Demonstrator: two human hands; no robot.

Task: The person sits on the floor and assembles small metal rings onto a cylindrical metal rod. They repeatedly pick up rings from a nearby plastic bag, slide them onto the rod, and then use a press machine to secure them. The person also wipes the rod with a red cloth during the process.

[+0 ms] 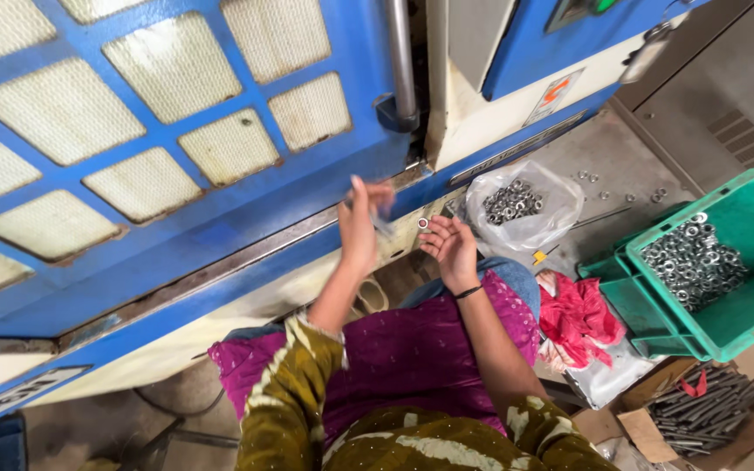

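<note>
Seated before the blue machine door (176,131) — left hand (361,222) raised, blurred, grip unclear; right hand (452,246) open, palm up, small metal ring (423,223) at its fingertips — bag of nuts (517,205) within reach.

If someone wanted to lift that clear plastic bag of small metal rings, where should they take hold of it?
Probably best by the loose, crumpled top of the clear plastic bag, coming from above. Its mouth lies open and slumped on the floor, with the small metal rings pooled in its middle. Gathering the rim first would likely close it, so the rings hang below rather than spill. A grab low on the side could tip them out.
</note>
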